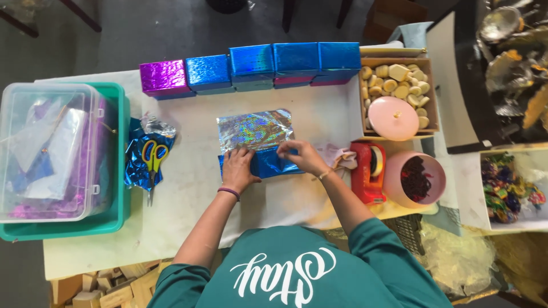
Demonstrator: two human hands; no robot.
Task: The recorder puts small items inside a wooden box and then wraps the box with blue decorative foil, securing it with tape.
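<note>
Near the desk's front edge, your left hand (pixel 238 166) lies flat pinning the blue foil-wrapped box (pixel 268 162) while your right hand (pixel 301 156) pinches its foil fold, the holographic sheet (pixel 255 130) spread behind it for wrapping.

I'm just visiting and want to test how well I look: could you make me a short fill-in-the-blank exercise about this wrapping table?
1. Both hands, left hand and right hand, rest on a box half wrapped in shiny ____ foil.
2. The scissors have ____ handles.
3. In the row of wrapped boxes, the leftmost is ____.
4. The tape dispenser is ____.

Missing words: blue; yellow; purple; red
</note>
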